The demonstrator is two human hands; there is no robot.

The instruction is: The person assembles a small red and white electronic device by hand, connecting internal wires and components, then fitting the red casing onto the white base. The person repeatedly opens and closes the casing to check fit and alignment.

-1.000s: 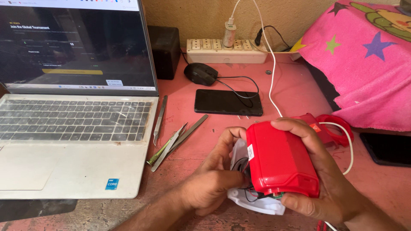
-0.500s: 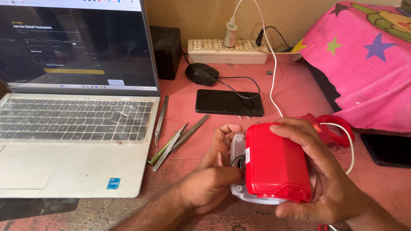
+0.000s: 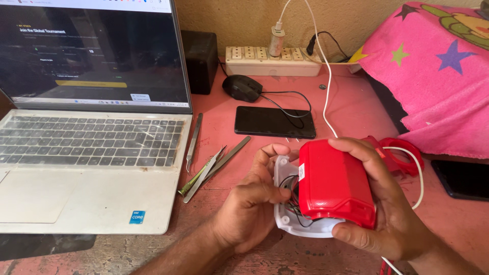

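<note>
While hands [image 3: 254, 203] work, tweezers [image 3: 209, 168] lie nearby.

Over the last second the red cover [image 3: 333, 186] has swung down closer onto the white base [image 3: 300, 226], narrowing the gap that showed the wires [image 3: 290, 186]. The left hand [image 3: 249, 209] has shifted up against the base's edge.

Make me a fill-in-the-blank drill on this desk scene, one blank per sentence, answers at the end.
1. The right hand grips a casing coloured ____.
2. The left hand reaches into the gap between that casing and a ____ base, where thin wires show.
3. The black phone lies face up in front of the computer ____.
4. The tweezers lie to the right of the open ____.

Missing words: red; white; mouse; laptop
</note>
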